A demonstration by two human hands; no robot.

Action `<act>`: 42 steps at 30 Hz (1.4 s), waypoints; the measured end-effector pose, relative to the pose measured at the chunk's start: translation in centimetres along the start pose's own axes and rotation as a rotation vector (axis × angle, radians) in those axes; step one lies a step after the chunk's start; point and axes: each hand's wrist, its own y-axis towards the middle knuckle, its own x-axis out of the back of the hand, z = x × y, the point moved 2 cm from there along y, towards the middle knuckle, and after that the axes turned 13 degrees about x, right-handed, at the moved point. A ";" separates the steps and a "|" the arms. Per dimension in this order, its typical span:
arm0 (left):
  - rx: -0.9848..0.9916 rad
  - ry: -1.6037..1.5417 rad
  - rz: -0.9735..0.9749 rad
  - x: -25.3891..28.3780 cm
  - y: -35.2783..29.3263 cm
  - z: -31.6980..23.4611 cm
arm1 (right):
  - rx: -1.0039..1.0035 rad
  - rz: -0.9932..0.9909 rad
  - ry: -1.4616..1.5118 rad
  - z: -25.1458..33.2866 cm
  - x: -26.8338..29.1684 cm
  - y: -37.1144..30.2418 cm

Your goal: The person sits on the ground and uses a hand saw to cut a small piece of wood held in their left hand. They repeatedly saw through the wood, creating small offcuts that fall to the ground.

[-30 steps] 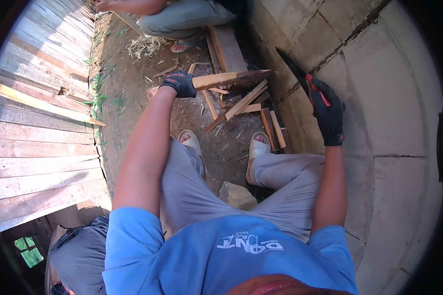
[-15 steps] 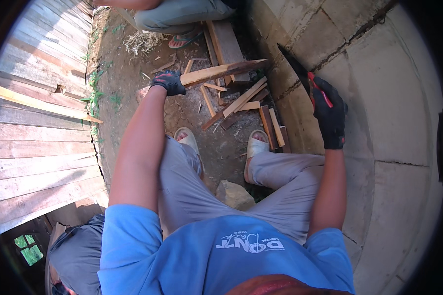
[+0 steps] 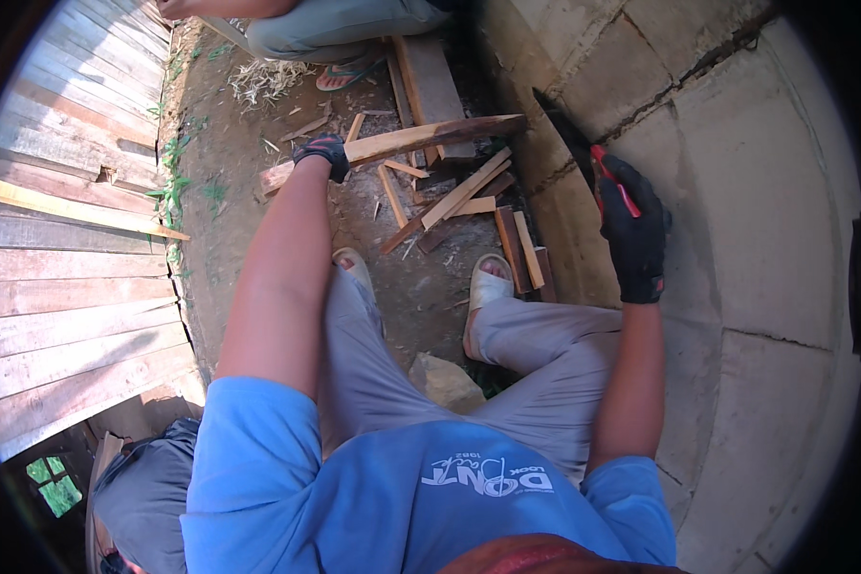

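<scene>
My gloved left hand (image 3: 321, 156) is closed round a long, rough-split piece of wood (image 3: 421, 137). The wood runs to the right above the scattered offcuts, and its short end sticks out left of the glove. On the right, my gloved right hand (image 3: 633, 215) grips the red and black handle of a handsaw (image 3: 566, 129). Its dark, tapering blade points up and left beside the block wall, apart from the wood. The blade's teeth cannot be made out.
Several wood offcuts (image 3: 464, 196) lie before my sandalled feet. A thick plank (image 3: 430, 81) stands by the wall (image 3: 765, 210). Another person's leg (image 3: 344, 33) is at the top, near wood shavings (image 3: 266, 81). A stone (image 3: 445, 381) sits between my legs; board siding (image 3: 67, 277) is left.
The right hand and handsaw have shifted slightly down and left in view. My left hand still holds the wood, which has barely moved; the whole view has shifted a little.
</scene>
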 end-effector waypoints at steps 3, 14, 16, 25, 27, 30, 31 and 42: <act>-0.027 -0.005 -0.001 -0.6 1.0 0.7 | 0.025 0.005 -0.040 0.1 -0.1 0.1; -0.090 -0.018 -0.009 -1.0 1.3 1.0 | 0.021 0.014 0.013 0.2 0.3 0.4; -0.091 -0.003 0.002 -0.8 1.1 0.6 | 0.012 0.005 0.021 0.0 0.3 0.3; -0.084 -0.012 0.000 -1.4 2.0 1.2 | -0.013 0.002 0.007 0.8 0.2 0.7; -0.086 -0.002 -0.003 -1.3 1.7 0.8 | -0.066 0.013 0.007 0.9 0.3 0.5; -0.088 -0.028 -0.015 -0.9 0.9 0.7 | -0.046 0.014 0.006 0.8 0.2 0.5; -0.093 -0.024 -0.005 -0.8 0.6 0.5 | -0.043 0.014 0.006 0.8 0.2 0.4; -0.101 -0.002 -0.008 -0.8 0.9 0.7 | 0.038 -0.012 -0.011 0.2 0.1 0.5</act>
